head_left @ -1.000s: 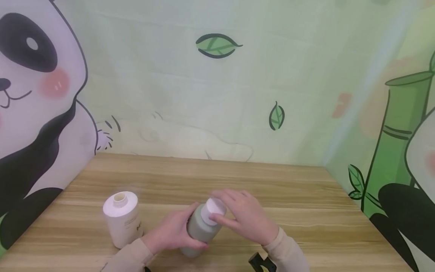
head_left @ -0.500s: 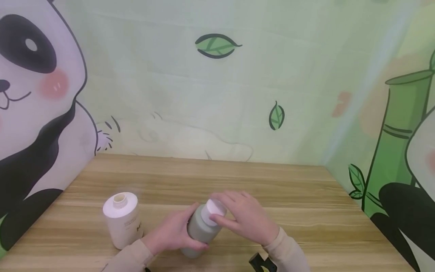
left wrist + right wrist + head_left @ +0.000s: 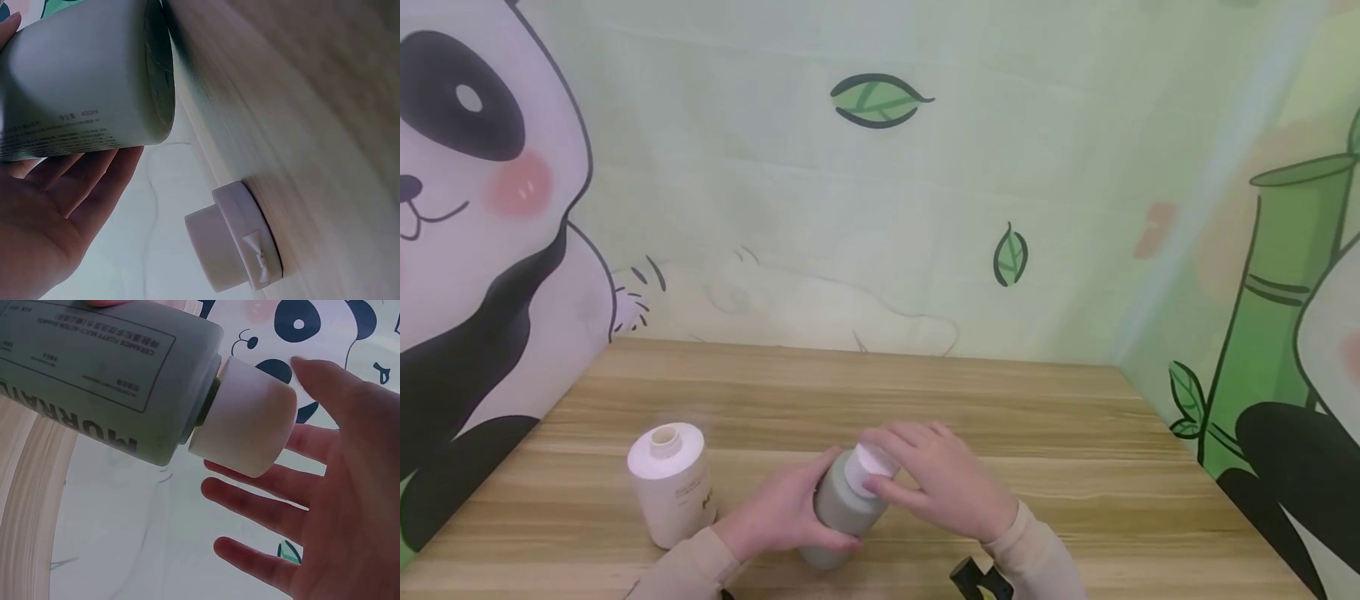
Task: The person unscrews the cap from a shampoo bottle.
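My left hand (image 3: 778, 510) grips a grey-green shampoo bottle (image 3: 842, 500) around its body, tilting its capped end to the right. In the left wrist view the bottle's (image 3: 81, 81) base hangs just off the tabletop. My right hand (image 3: 947, 479) is at the white cap (image 3: 865, 468), thumb on the near side and fingers over the far side. In the right wrist view the cap (image 3: 247, 419) sits slightly askew, with a narrow gap at the bottle's neck. The fingers of my right hand (image 3: 350, 469) lie partly behind it.
A white bottle (image 3: 670, 492) with a bare open neck stands on the wooden table (image 3: 880, 392) at the left. The left wrist view shows a pale two-tiered piece (image 3: 234, 240) with a small bow on the tabletop. A panda-printed cloth (image 3: 775, 208) hangs behind.
My right fingers have shifted slightly left and down over the cap. The left hand, the shampoo bottle and the white bottle stay nearly where they were.
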Tool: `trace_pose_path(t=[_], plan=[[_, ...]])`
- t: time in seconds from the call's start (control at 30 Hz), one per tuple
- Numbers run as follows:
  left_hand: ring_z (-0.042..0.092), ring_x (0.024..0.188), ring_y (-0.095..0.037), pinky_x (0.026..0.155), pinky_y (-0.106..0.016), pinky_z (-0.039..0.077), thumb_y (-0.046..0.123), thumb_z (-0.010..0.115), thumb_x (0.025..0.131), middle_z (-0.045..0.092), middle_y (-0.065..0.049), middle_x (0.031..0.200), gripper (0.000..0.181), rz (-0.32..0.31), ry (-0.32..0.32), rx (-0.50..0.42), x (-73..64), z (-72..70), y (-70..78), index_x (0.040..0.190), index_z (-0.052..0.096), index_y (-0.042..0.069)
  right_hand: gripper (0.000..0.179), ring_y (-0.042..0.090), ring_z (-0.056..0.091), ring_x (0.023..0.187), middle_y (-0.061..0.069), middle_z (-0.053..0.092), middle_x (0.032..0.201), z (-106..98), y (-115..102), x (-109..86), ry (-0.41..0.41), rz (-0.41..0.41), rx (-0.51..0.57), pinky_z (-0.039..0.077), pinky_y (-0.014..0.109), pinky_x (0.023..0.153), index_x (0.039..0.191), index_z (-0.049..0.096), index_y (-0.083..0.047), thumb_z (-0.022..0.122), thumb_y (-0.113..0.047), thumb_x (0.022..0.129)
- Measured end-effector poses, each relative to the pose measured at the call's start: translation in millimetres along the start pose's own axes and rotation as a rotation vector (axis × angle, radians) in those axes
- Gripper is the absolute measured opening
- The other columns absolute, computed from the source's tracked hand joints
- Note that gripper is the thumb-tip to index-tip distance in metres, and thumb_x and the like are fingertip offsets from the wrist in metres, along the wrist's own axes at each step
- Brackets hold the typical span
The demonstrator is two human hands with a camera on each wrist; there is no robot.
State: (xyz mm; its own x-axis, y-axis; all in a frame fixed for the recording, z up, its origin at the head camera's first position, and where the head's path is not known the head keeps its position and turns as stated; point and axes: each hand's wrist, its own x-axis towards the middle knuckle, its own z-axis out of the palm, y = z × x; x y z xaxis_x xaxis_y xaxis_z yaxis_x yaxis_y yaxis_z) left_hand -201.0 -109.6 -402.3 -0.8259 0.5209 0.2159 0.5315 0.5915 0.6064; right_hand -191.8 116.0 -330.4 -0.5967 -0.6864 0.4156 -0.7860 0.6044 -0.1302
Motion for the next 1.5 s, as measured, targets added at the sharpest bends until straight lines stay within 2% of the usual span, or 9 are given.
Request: trace_pose_path(t=[0.17,0.27,0.57,0.77,1.3,1.5], plan=[[0.064,0.087,-0.007,0.071,-0.023,0.050,0.048,0.085,0.065,0.068,0.003,0.104,0.073,0.023,0.013,-0.007,-1.3,0.0,-1.0,0.123,0.051,0.019,0.046,0.017,0.056,0.122,-0.002,0.062,0.129,1.3,1.2,1.9,0.003,0.030,0.012,0.046,0.046,0.097,0.132,0.055,-0.020,0.051,-0.048,0.096],[0.064,0.088,-0.007,0.072,-0.023,0.051,0.049,0.084,0.065,0.069,0.004,0.105,0.073,0.024,0.014,-0.010,-1.8,-0.1,-1.5,0.123,0.051,0.019,0.046,0.017,0.058,0.120,-0.002,0.063,0.129,2.5,2.2,2.8,0.018,0.044,-0.001,0.047,0.045,0.096,0.132,0.055,-0.020,0.051,-0.049,0.096],[0.064,0.088,-0.007,0.073,-0.023,0.051,0.047,0.085,0.065,0.068,0.004,0.105,0.074,0.027,0.005,-0.007,-0.9,-0.3,-1.7,0.123,0.051,0.019,0.040,0.008,0.062,0.100,-0.006,0.067,0.108,4.4,3.1,3.0,0.071,0.028,-0.035,0.050,0.034,0.082,0.120,0.063,-0.019,0.050,-0.049,0.096],[0.063,0.089,-0.007,0.073,-0.024,0.051,0.048,0.085,0.065,0.068,0.005,0.105,0.074,0.007,-0.009,-0.021,-0.6,-2.3,0.0,0.123,0.051,0.019,0.038,0.007,0.062,0.092,-0.006,0.067,0.103,4.2,2.5,2.6,0.090,0.011,-0.031,0.051,0.034,0.082,0.120,0.064,-0.018,0.052,-0.045,0.097],[0.064,0.090,-0.007,0.075,-0.025,0.051,0.051,0.083,0.065,0.068,0.007,0.107,0.072,-0.005,-0.013,-0.010,0.1,-1.8,-1.2,0.123,0.051,0.022,0.040,0.013,0.062,0.109,-0.002,0.066,0.121,0.3,-1.6,1.8,-0.006,0.013,0.048,0.051,0.041,0.090,0.131,0.059,-0.016,0.055,-0.029,0.094],[0.064,0.089,-0.006,0.074,-0.024,0.051,0.051,0.084,0.065,0.068,0.007,0.106,0.073,0.001,-0.006,-0.011,0.0,-1.1,-1.2,0.122,0.051,0.021,0.042,0.017,0.060,0.117,0.000,0.064,0.128,-1.2,-0.4,1.6,-0.032,0.025,0.106,0.049,0.046,0.096,0.135,0.055,-0.016,0.052,-0.035,0.097]])
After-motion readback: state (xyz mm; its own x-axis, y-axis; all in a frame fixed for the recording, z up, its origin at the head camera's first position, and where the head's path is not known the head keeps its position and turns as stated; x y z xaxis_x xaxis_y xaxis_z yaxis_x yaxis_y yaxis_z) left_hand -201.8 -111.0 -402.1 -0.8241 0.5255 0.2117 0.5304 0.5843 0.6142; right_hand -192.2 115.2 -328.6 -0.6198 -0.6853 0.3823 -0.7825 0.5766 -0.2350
